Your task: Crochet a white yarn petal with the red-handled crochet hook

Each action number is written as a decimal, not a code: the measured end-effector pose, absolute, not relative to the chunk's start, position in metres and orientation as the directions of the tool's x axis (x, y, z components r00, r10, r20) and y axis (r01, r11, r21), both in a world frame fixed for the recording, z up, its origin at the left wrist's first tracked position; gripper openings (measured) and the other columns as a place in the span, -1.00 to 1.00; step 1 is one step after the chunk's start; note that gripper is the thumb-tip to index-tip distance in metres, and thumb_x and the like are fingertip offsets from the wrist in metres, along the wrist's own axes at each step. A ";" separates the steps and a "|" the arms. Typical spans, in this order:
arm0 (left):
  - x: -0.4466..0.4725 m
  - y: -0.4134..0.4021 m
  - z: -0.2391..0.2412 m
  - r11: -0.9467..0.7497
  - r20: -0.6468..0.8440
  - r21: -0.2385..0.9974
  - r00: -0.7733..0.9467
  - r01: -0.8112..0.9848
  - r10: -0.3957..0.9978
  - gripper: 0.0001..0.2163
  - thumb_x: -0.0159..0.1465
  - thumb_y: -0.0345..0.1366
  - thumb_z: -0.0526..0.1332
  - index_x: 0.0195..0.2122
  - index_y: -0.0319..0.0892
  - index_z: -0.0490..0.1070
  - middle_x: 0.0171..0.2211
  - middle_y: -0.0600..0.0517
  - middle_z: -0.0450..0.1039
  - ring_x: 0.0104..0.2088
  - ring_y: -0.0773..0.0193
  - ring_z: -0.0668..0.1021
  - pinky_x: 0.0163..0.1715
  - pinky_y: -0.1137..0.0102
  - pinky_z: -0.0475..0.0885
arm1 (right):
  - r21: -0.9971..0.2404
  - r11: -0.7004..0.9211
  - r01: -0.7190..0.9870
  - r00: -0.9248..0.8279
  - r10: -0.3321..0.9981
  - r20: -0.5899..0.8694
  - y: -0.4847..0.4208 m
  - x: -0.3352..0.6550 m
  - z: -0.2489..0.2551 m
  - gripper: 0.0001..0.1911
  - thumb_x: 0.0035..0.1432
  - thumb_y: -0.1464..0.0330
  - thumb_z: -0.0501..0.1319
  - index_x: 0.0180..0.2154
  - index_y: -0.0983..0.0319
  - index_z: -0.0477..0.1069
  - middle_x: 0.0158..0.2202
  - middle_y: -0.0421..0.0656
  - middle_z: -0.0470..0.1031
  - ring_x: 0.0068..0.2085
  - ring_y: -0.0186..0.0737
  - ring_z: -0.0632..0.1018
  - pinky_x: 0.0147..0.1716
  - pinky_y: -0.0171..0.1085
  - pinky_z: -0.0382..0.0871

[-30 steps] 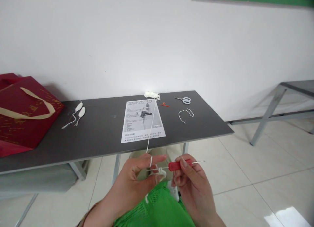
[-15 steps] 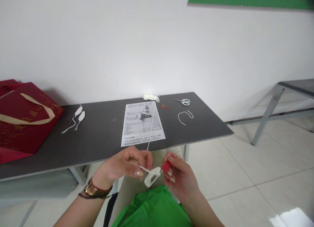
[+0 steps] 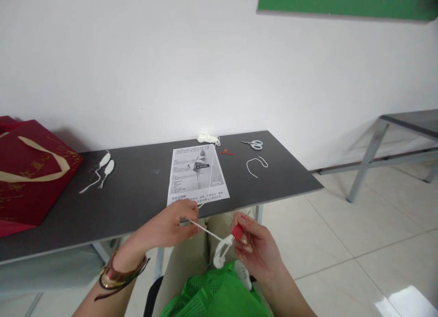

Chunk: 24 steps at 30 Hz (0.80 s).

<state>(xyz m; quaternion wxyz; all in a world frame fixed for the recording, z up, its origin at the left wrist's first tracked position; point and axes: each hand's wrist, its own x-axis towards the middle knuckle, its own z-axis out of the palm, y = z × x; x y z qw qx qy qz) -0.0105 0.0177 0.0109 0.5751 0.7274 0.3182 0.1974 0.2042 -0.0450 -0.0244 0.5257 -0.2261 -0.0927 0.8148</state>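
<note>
In front of the table edge, my right hand (image 3: 255, 244) is closed on a crochet hook with a red handle (image 3: 237, 231). From the hook hangs a small piece of white crochet work (image 3: 221, 253), loops of yarn around the shaft. My left hand (image 3: 179, 226) pinches the white yarn (image 3: 205, 230) and holds it taut to the left of the hook. That yarn runs up over a printed pattern sheet (image 3: 186, 171) to a white yarn bundle (image 3: 208, 138) at the wall side of the table. The hook's tip is hidden in the work.
On the dark table (image 3: 143, 194) lie grey scissors (image 3: 255, 144), a cut yarn piece (image 3: 257, 166), a thin orange-red needle-like stick (image 3: 227, 153) and two white crocheted petals with tails (image 3: 108, 168). A red gift bag (image 3: 37, 171) stands at left. Green mesh fabric (image 3: 215, 294) lies in my lap.
My left hand has moved left and up, drawing the yarn out longer from the hook. My right hand, with hook and crochet work, has shifted slightly right. The view has tilted a little.
</note>
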 end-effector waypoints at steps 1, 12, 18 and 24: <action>-0.009 0.014 0.010 -0.099 -0.067 0.977 0.708 0.190 0.703 -0.66 0.24 -0.15 0.21 -0.63 -0.20 0.42 -0.54 0.06 0.30 -0.47 0.31 0.34 -0.41 0.39 0.19 | -0.386 -0.432 -0.815 -0.344 0.897 -0.276 -0.045 0.205 -0.025 -0.76 -0.02 0.39 0.36 -0.58 0.29 0.34 -0.74 -0.35 0.30 -0.77 -0.55 0.16 -0.80 -0.55 0.18; 0.025 -0.025 0.013 -0.051 0.146 0.982 0.554 -0.185 0.820 -0.54 0.11 -0.14 0.33 0.07 0.17 0.42 -0.07 -0.02 0.31 -0.45 0.34 0.25 -0.48 0.40 0.18 | -0.355 -0.411 -0.840 -0.301 0.896 -0.326 -0.046 0.203 -0.024 -0.77 -0.02 0.40 0.39 -0.53 0.29 0.35 -0.70 -0.34 0.34 -0.73 -0.54 0.24 -0.77 -0.56 0.20; 0.029 -0.048 0.025 -0.394 0.236 0.851 0.417 0.348 0.878 -0.25 0.24 -0.44 0.20 0.30 0.33 -0.14 -0.10 0.10 0.42 -0.43 0.32 0.34 -0.36 0.40 0.31 | -0.357 -0.348 -0.867 -0.219 0.910 -0.353 -0.049 0.202 -0.018 -0.80 0.00 0.40 0.39 -0.51 0.28 0.38 -0.68 -0.31 0.41 -0.70 -0.51 0.35 -0.72 -0.54 0.30; 0.039 -0.052 0.014 -0.312 0.227 0.886 0.267 0.342 0.937 -0.36 0.29 -0.41 0.16 0.30 0.25 -0.07 -0.35 0.14 0.42 -0.39 0.29 0.41 -0.34 0.39 0.32 | -0.418 -0.300 -0.858 -0.150 0.922 -0.356 -0.055 0.197 -0.008 -0.81 -0.04 0.40 0.42 -0.50 0.30 0.43 -0.66 -0.26 0.49 -0.70 -0.49 0.42 -0.71 -0.53 0.37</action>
